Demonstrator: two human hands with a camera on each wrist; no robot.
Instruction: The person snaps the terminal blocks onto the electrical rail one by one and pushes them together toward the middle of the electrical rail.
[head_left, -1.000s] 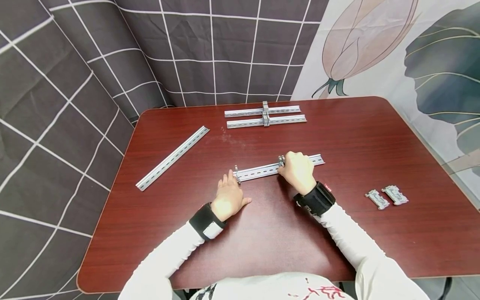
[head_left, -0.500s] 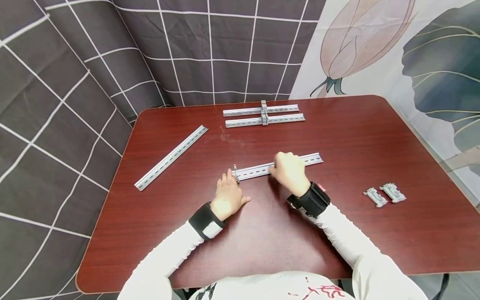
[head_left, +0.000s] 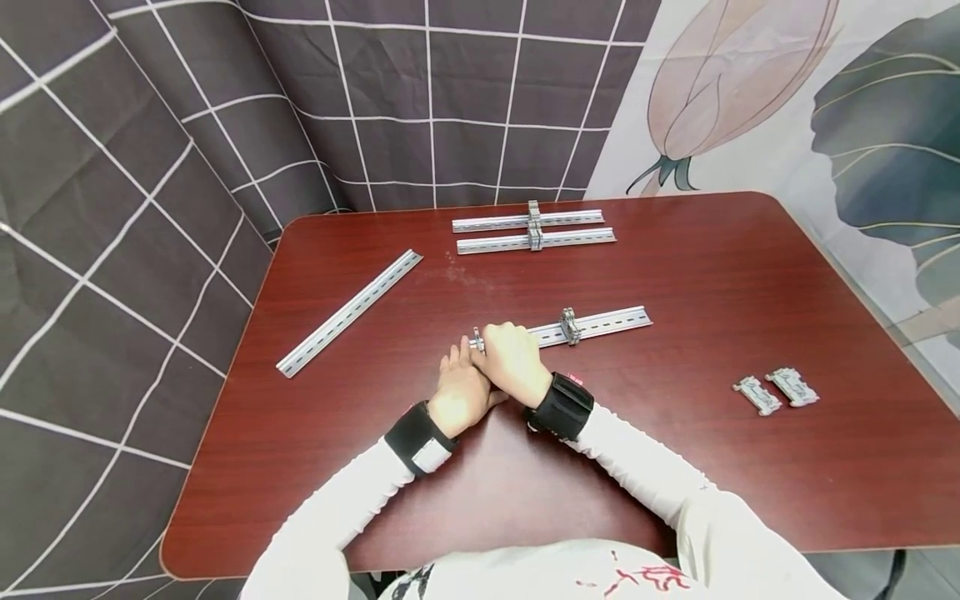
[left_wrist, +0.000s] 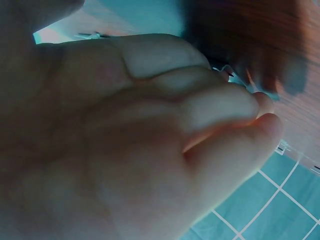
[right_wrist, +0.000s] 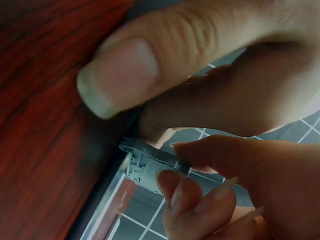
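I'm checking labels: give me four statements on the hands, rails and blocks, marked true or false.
1. The left hand and right hand are together at one end of a rail. True.
2. The right hand grips the block partway along that rail. False: neither hand touches that block.
3. A bare rail lies slanted on the left of the table. True.
4. Two loose blocks lie beside the bare rail. False: the loose blocks are at the table's right.

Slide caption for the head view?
Left hand and right hand together at the left end of a slotted rail, clip near its middle, two loose blocks at right.
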